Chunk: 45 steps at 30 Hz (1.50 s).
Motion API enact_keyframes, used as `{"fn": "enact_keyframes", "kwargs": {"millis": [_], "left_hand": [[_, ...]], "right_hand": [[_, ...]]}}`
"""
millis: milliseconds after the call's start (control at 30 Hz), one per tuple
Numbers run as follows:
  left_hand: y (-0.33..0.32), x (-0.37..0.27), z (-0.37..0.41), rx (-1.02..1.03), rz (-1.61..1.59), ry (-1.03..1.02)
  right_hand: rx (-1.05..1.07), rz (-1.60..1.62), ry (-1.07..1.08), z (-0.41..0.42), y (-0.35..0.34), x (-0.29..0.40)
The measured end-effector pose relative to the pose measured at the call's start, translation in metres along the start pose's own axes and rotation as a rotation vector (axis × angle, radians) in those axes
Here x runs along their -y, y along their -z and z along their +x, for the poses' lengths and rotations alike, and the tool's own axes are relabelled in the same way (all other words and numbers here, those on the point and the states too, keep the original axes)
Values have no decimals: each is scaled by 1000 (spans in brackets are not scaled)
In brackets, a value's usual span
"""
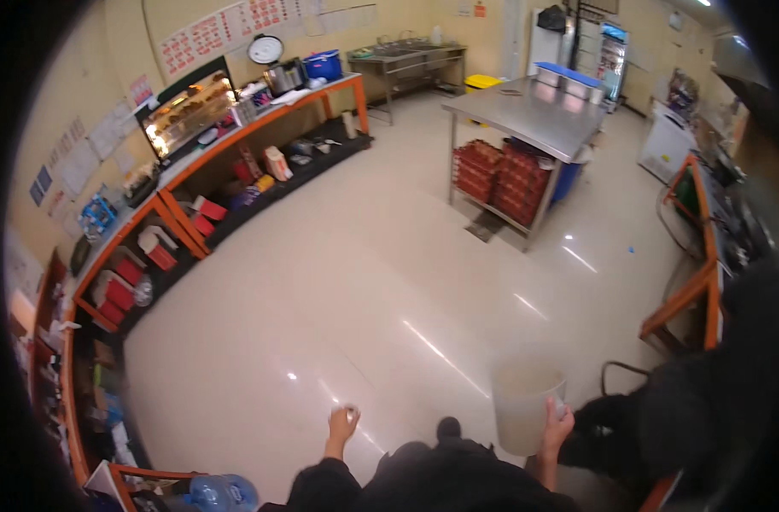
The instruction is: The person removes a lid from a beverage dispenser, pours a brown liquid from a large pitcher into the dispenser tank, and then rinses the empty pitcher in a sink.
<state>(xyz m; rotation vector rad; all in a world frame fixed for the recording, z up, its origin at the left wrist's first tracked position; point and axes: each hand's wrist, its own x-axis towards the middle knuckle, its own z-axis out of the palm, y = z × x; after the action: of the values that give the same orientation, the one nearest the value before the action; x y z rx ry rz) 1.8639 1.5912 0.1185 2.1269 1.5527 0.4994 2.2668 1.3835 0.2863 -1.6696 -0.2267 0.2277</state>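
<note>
My right hand (557, 427) grips a translucent plastic bucket (524, 416) at its right side, low in front of me. The bucket looks upright with its mouth facing up; motion blurs its rim, and I cannot make out any contents. Over the floor to the left, my left hand (342, 425) has its fingers curled. A small pale spot shows by its fingertips, too unclear to tell whether it is a held thing. My dark shoe (449, 427) shows on the glossy tiled floor (312, 294) between the two hands.
Orange-framed counters (248, 137) with a lit food warmer (187, 115) line the left wall. A steel table (517, 109) holds stacked red egg trays (520, 185) beneath. Dark clothing (677, 409), apparently another person's, is close on my right. A water bottle (223, 493) lies lower left.
</note>
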Motion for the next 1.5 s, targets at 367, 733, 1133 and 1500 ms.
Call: {"fn": "enact_keyframes", "kwargs": {"millis": [367, 733, 1133, 1500], "left_hand": [[-14, 122, 1, 1136, 495, 464], [-64, 0, 744, 53, -259, 236], [-105, -16, 1103, 418, -315, 312], [-88, 171, 1255, 14, 327, 1082]], "right_hand": [[181, 170, -54, 243, -319, 35], [-71, 538, -234, 442, -594, 124], [111, 176, -184, 665, -956, 147], [-13, 431, -442, 882, -1296, 201]]}}
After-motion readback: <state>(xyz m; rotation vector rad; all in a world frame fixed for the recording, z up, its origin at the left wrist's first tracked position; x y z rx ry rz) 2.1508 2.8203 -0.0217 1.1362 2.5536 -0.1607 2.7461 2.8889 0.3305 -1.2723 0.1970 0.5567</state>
